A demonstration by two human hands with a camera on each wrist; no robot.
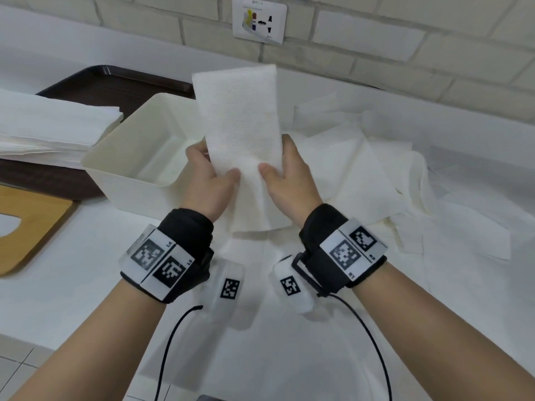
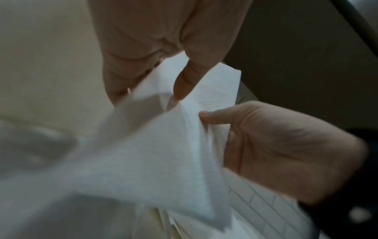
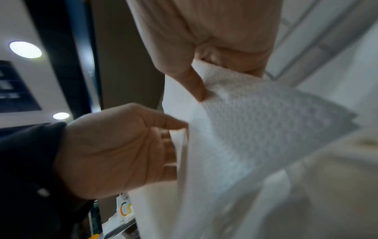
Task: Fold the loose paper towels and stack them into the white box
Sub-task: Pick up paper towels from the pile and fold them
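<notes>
White brick wall and pale counter behind, my left hand (image 1: 212,176) and right hand (image 1: 285,175) pinch 1 soft, feather-light embossed white paper towel (image 1: 240,123) upright beside the open white plastic box (image 1: 115,160), edges likely safest against tearing.

Likely canteen or service room: white brick wall (image 1: 376,44) with pictogram sign (image 1: 259,19), white desk (image 1: 86,270), brown serving tray (image 1: 115,85), recessed ceiling lights (image 3: 25,49).
</notes>
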